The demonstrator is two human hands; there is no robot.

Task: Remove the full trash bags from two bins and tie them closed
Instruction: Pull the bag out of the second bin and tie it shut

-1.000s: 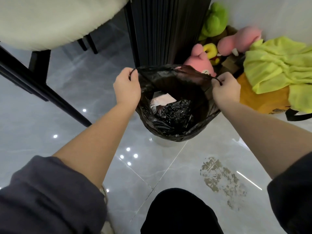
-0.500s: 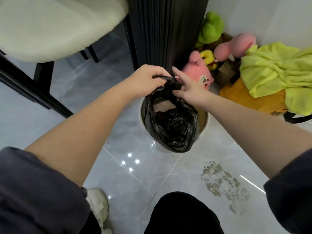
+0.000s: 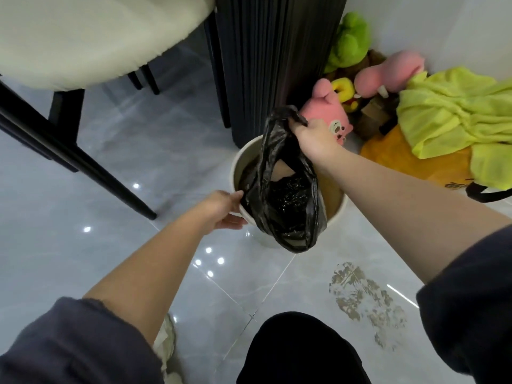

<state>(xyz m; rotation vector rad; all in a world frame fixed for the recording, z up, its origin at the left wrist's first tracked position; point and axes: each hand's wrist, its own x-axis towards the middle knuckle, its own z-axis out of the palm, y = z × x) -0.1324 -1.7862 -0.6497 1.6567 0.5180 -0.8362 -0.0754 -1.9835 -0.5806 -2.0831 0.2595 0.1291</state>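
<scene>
While the R hand (image 3: 313,137) clamps the gathered neck of the black trash bag (image 3: 285,200), the bag hangs below that fist. It's partly up out of the white bin (image 3: 336,209), bottom sagging over the bin's near rim. R fingers (image 3: 300,126) are curled tight round the twisted top, so the bag's body sits under & a bit left of them.

L hand (image 3: 221,210) is down at the bin's left rim: thumb on the top edge, L fingers (image 3: 235,224) on the outer wall, pinching the rim. Thumb tip is right against the bag's side.

Inside the bag: crumpled black plastic + a pale scrap.

Writing: dark print on the orange bag (image 3: 388,151) at right, too small to read.

Count: 1 trash bag, 1 bin, 2 hands. Behind them, a pink plush (image 3: 329,117) just beside the R hand, a 2nd pink plush (image 3: 388,76) farther back, 1 green plush (image 3: 352,37), and 1 lime cloth (image 3: 457,112) draped over the orange bag. Chair (image 3: 83,37) w/ cream seat & black legs is upper left, a dark ribbed column (image 3: 277,51) stands behind the bin, and the grey tile floor (image 3: 110,162) has a muddy mark (image 3: 365,300).
</scene>
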